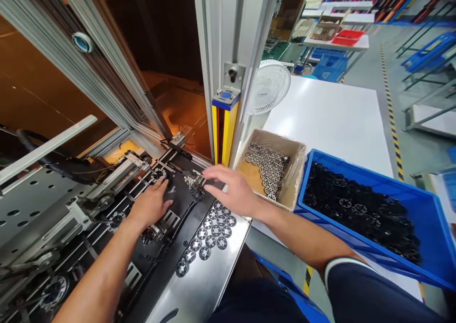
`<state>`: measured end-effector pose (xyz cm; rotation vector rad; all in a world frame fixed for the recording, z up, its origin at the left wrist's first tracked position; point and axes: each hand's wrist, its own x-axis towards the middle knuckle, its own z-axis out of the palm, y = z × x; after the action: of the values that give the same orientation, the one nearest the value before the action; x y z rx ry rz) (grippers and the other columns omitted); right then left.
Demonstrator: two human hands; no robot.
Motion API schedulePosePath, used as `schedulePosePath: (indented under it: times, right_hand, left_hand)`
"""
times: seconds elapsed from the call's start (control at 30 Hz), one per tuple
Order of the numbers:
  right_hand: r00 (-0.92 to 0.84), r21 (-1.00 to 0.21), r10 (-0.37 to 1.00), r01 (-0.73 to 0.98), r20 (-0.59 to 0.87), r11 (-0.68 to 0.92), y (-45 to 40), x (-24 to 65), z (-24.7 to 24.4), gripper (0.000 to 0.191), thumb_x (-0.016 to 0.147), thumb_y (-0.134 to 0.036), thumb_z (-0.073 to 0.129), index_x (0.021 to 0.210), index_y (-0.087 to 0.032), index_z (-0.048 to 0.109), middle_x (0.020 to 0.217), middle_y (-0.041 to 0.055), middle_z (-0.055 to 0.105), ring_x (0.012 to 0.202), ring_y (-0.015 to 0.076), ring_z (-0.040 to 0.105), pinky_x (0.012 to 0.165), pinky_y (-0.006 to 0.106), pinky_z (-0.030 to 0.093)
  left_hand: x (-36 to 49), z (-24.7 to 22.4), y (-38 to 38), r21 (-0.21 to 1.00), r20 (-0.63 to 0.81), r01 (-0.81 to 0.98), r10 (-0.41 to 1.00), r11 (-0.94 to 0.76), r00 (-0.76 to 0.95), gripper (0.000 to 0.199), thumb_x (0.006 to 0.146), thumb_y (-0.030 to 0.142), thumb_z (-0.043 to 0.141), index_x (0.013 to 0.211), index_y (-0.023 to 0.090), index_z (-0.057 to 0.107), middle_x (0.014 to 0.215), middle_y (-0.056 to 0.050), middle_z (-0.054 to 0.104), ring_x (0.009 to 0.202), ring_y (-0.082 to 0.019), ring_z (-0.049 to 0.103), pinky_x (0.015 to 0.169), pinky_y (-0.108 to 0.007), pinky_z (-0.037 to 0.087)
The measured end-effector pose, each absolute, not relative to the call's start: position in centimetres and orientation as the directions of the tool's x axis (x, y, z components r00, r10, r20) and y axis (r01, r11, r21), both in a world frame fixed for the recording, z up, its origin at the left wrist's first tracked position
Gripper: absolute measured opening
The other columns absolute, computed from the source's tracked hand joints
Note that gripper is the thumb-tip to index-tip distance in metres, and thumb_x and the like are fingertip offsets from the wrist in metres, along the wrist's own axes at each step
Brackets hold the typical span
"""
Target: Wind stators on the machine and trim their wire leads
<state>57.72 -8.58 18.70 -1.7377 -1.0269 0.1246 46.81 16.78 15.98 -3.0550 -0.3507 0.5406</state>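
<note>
My left hand (151, 205) reaches into the machine with its fingers stretched out. Its fingertips touch a round, wheel-like part (158, 174) seated on the machine's track. Beside a small metal fixture (195, 180) is my right hand (233, 190), its thumb and fingers apart and nothing visible between them. Whether its fingertips touch the fixture I cannot tell. Several round black-and-silver parts (210, 241) lie in rows on the metal ledge (199, 292) below my right hand. Another round part (116, 222) sits farther left along the track, partly behind my left forearm.
To the right, a cardboard box (297, 159) holds stacked round parts. Next to it, a blue bin (425, 209) contains many black parts. A white fan (270, 86) stands behind the box, on a white table (331, 114). An aluminium post (228, 38) rises ahead, with a yellow strip.
</note>
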Motion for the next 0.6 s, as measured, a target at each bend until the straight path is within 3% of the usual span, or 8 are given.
schedulePosePath:
  times: [0.1, 0.27, 0.43, 0.53, 0.6]
  right_hand:
    - [0.683, -0.822, 0.65, 0.548, 0.332, -0.156, -14.0, 55.3, 15.6, 0.012, 0.093, -0.026, 0.064, 0.101, -0.021, 0.07, 0.105, 0.0068, 0.074, 0.097, 0.0209, 0.071, 0.087, 0.037, 0.061]
    - [0.728, -0.763, 0.607, 0.577, 0.319, -0.29, -18.1, 53.5, 10.7, 0.013, 0.095, -0.024, 0.057, 0.099, -0.027, 0.069, 0.099, 0.0061, 0.075, 0.095, 0.0253, 0.073, 0.081, 0.041, 0.065]
    - [0.677, -0.602, 0.621, 0.702, 0.395, -0.381, -20.3, 53.3, 3.7, 0.021, 0.096, -0.025, 0.054, 0.106, -0.019, 0.072, 0.11, 0.0132, 0.073, 0.102, 0.029, 0.072, 0.09, 0.046, 0.062]
    - [0.604, -0.494, 0.666, 0.78, 0.437, -0.383, -21.4, 53.1, 0.2, 0.027, 0.095, -0.029, 0.057, 0.118, -0.019, 0.068, 0.128, 0.0165, 0.068, 0.119, 0.0345, 0.066, 0.099, 0.057, 0.056]
    - [0.546, -0.44, 0.703, 0.825, 0.456, -0.355, -22.0, 53.0, -1.1, 0.033, 0.095, -0.03, 0.059, 0.126, -0.021, 0.064, 0.135, 0.0175, 0.064, 0.125, 0.0372, 0.061, 0.101, 0.06, 0.054]
  left_hand:
    - [48.2, 15.8, 15.3, -0.082, -0.397, 0.201, 0.217, -0.976, 0.892, 0.049, 0.091, 0.029, 0.065, 0.137, 0.016, 0.056, 0.159, -0.016, 0.04, 0.131, -0.033, 0.056, 0.108, -0.053, 0.047]
    - [50.6, 14.8, 14.4, -0.097, -0.428, 0.276, 0.29, -0.956, 0.856, 0.038, 0.093, 0.034, 0.065, 0.127, 0.018, 0.06, 0.135, -0.011, 0.059, 0.116, -0.027, 0.062, 0.096, -0.051, 0.054]
    - [49.0, 17.1, 11.8, -0.011, -0.357, 0.304, 0.287, -0.953, 0.889, 0.038, 0.091, 0.031, 0.067, 0.127, 0.018, 0.061, 0.142, -0.013, 0.057, 0.12, -0.029, 0.061, 0.099, -0.054, 0.052]
    - [42.8, 19.5, 8.9, 0.101, -0.263, 0.284, 0.249, -0.954, 0.932, 0.044, 0.087, 0.025, 0.069, 0.131, 0.021, 0.062, 0.16, -0.014, 0.041, 0.126, -0.035, 0.059, 0.106, -0.056, 0.048]
    - [36.0, 19.9, 6.5, 0.177, -0.2, 0.305, 0.27, -0.936, 0.942, 0.048, 0.091, 0.034, 0.062, 0.138, 0.026, 0.057, 0.159, -0.009, 0.043, 0.128, -0.031, 0.06, 0.108, -0.048, 0.049]
